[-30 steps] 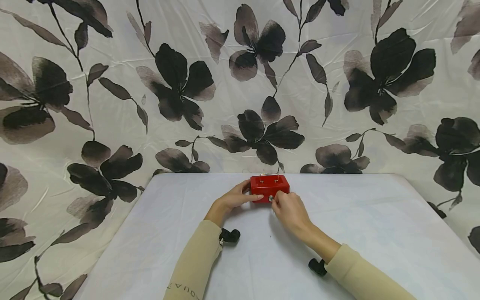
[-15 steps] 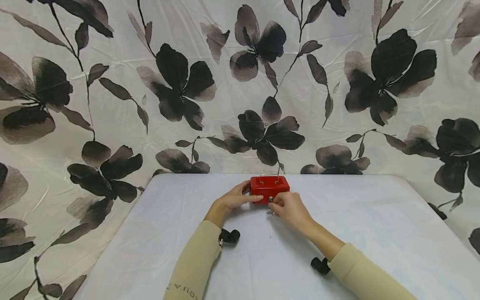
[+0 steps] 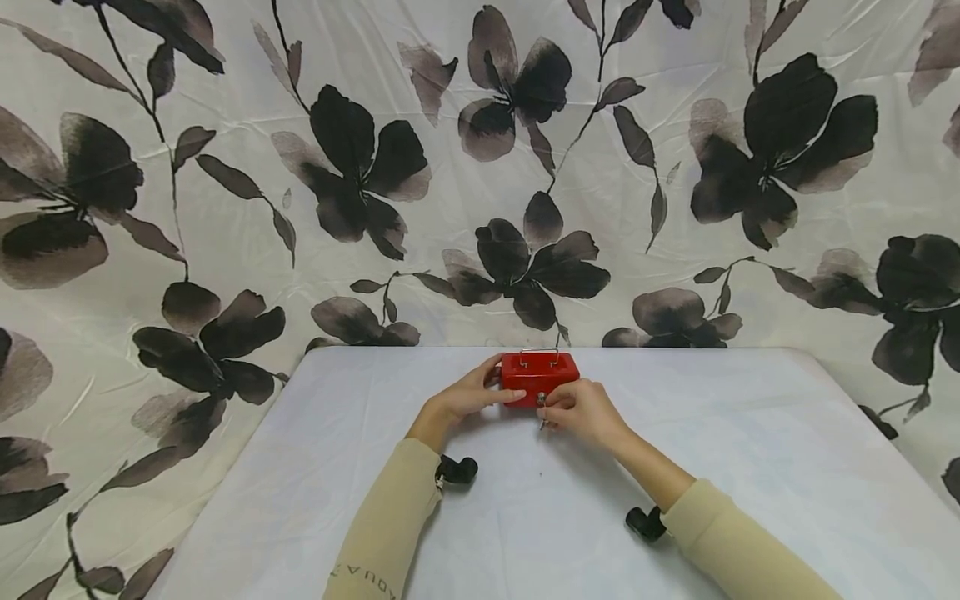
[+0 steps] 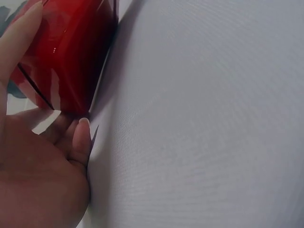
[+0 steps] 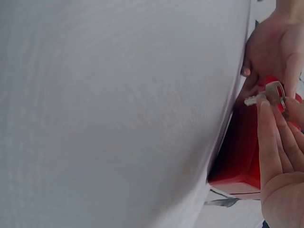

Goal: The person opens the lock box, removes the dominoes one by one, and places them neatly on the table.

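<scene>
A small red cash box (image 3: 528, 381) with a wire handle on its lid stands near the far edge of the table, its silver lock (image 3: 542, 398) facing me. My left hand (image 3: 472, 393) steadies the box at its left end, thumb across the front and the other fingers round the side. Thumb and fingertips of my right hand (image 3: 588, 408) pinch small metal keys (image 5: 273, 93) right at the lock. One key's toothed blade sticks out past the fingertips in the right wrist view. The box's corner (image 4: 71, 61) fills the upper left of the left wrist view.
White cloth covers the table (image 3: 495, 517). Behind its far edge hangs a pale curtain (image 3: 645, 50) printed with dark flowers. Black wrist cameras (image 3: 457, 471) sit at both sleeve cuffs.
My right hand has turned and drawn slightly down from the lock, so the lock and the keys below it now show. My left hand and the cash box have stayed in place.
</scene>
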{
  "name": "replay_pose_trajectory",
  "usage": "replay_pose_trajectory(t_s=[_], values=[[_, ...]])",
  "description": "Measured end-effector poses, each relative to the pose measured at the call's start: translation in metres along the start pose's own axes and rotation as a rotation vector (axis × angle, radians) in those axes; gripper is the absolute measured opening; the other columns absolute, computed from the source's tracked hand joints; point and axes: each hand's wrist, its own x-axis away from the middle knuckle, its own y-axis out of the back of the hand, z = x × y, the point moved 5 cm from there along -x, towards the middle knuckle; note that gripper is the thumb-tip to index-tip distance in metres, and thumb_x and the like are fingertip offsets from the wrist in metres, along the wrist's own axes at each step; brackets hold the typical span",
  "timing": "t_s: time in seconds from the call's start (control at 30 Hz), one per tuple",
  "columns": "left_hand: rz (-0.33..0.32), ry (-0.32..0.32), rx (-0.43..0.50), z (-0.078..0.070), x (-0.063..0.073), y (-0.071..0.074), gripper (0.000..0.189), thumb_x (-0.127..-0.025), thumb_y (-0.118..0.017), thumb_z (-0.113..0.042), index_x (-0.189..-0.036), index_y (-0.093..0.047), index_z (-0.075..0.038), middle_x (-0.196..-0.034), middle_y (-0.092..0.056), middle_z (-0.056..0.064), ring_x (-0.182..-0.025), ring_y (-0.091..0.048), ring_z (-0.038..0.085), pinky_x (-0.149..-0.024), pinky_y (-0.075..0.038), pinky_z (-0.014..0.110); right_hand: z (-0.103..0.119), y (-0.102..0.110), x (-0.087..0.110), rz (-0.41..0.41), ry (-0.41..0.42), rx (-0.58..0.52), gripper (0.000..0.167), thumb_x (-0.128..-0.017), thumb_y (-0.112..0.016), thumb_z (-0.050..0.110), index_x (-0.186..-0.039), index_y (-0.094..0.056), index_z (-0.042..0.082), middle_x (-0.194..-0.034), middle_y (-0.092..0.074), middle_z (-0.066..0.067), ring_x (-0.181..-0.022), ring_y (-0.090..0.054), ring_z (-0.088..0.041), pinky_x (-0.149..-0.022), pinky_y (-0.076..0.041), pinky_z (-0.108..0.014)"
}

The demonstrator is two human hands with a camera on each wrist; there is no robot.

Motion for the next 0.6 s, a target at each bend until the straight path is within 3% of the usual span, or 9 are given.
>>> replay_pose_trajectory(t_s=[0.6], values=[[0.043,-0.007,-0.018,-0.0023,0.0004,0.0014,0.101,-0.081,-0.085,-0.046,-0.162,-0.029,-0.022,-0.165,-0.032,0.006,-0.152,-0.027,0.029,-0.122,-0.021,0.061,0.0018,-0.0027,-0.0027,-0.011,0.046,-0.039,0.006,-0.091,-0.077,0.005,-0.091,-0.076,-0.001,-0.082,-0.077,-0.006,-0.071,-0.074,-0.016,-0.069,-0.062,-0.028]])
